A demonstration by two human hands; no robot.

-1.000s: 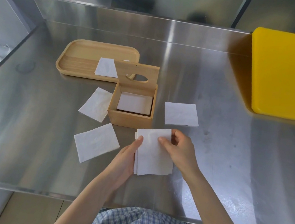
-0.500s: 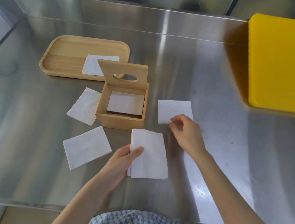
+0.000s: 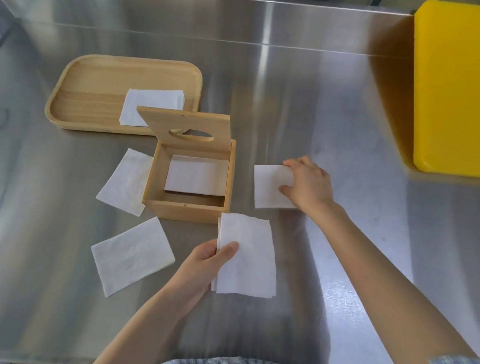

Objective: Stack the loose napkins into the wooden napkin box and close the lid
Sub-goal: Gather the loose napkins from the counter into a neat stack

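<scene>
the wooden napkin box (image 3: 189, 185) stands mid-table with its lid (image 3: 184, 127) tilted up at the back and one napkin lying flat inside (image 3: 196, 175). just in front, the left hand (image 3: 206, 262) has its grip clamped on a small stack of napkins (image 3: 248, 257), thumb on top. right of the box, the right hand (image 3: 309, 185) rests with fingers spread on a single napkin (image 3: 268, 187) lying on the steel table (image 3: 335, 109). two more napkins (image 3: 126, 181) lie left of the box, another in the wooden tray (image 3: 97, 90) behind.

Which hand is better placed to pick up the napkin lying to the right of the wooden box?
The right hand: its fingers already rest on that napkin. The left hand is nearer the body and busy holding the napkin stack.
</scene>
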